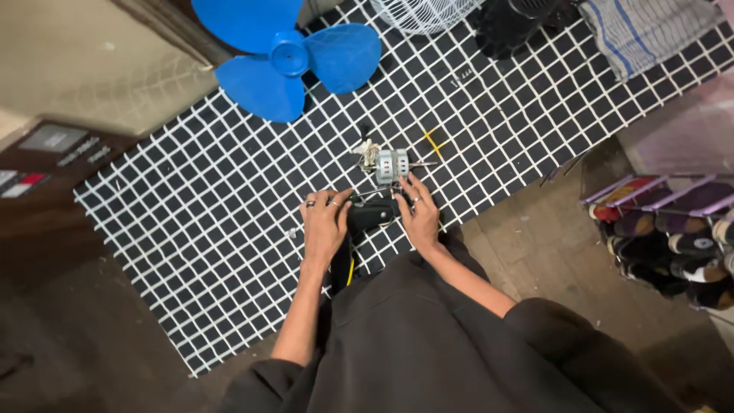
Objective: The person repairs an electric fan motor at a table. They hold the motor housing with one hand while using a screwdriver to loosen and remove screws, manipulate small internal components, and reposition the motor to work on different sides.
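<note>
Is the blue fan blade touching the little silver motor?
Apart. The head view shows the blue fan blade lying well away from the silver motor, with bare checked mat between them.

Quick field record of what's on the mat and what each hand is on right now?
surface: black mat with white grid
left hand: on the black part
right hand: on the same black part
beyond hands: small silver motor
far edge: blue fan blade, white fan guard
right side: shoe rack
</note>
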